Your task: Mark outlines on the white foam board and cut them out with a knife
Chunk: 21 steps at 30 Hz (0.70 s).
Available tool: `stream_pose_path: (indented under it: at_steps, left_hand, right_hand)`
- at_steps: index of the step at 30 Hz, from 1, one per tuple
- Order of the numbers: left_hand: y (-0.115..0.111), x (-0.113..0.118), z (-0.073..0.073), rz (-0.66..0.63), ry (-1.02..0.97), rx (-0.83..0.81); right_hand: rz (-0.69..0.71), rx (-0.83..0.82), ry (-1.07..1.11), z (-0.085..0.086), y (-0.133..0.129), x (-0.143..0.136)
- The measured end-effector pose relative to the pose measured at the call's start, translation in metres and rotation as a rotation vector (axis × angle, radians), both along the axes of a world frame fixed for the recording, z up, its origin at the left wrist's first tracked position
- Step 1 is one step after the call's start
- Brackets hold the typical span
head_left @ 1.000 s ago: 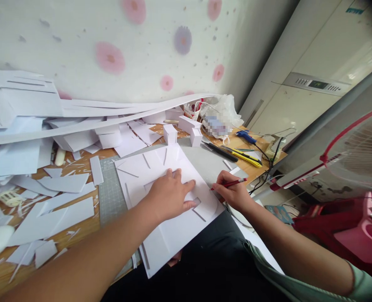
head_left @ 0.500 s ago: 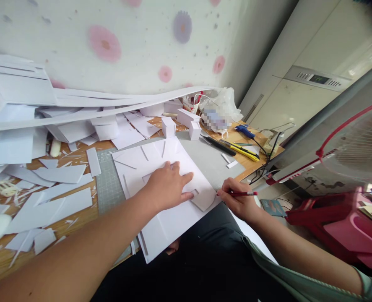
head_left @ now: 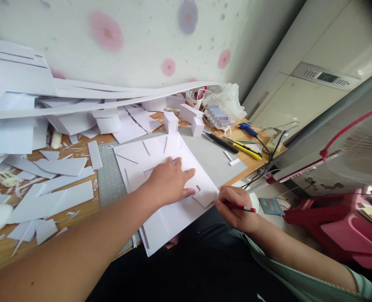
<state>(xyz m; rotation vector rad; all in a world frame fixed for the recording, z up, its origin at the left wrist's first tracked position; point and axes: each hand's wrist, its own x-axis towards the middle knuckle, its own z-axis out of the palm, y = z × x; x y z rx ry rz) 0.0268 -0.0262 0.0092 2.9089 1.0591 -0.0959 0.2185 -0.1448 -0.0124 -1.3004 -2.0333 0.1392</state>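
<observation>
Fingers spread, my left hand [head_left: 170, 181] lies flat on a smaller white board piece [head_left: 206, 193] with a cut-out and a rounded end. That piece rests on a larger white foam board sheet [head_left: 163, 235], which has several narrow strips and slots near its far and left edges. Between the fingers of my right hand [head_left: 236, 206] is a red pencil [head_left: 244, 207], its tip hidden by the hand at the sheet's right corner. Beneath the sheet is a grey-green cutting mat [head_left: 108, 176].
White board offcuts [head_left: 63, 201] cover the left of the wooden table. Small white boxes [head_left: 171, 122], a black pen-like tool [head_left: 223, 143], a yellow cutter [head_left: 247, 150] and a blue glue gun [head_left: 248, 129] lie beyond the sheet. A fan [head_left: 358, 142] stands at right.
My right hand has shifted slightly down and turned around the pencil at the board's corner. My left hand stays pressed on the piece. The whole view has tilted a little.
</observation>
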Motion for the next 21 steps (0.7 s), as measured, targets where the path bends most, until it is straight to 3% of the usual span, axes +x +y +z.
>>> stream_pose_path:
  at_steps: [9,21]
  left_hand:
    - [0.001,-0.001,-0.005,-0.02,-0.022,0.043]
    - [0.001,-0.002,-0.006,-0.028,-0.032,0.047]
  right_hand:
    - [0.057,0.005,0.019,0.005,0.0,-0.017]
    - [0.081,-0.022,0.047,0.005,0.002,-0.02]
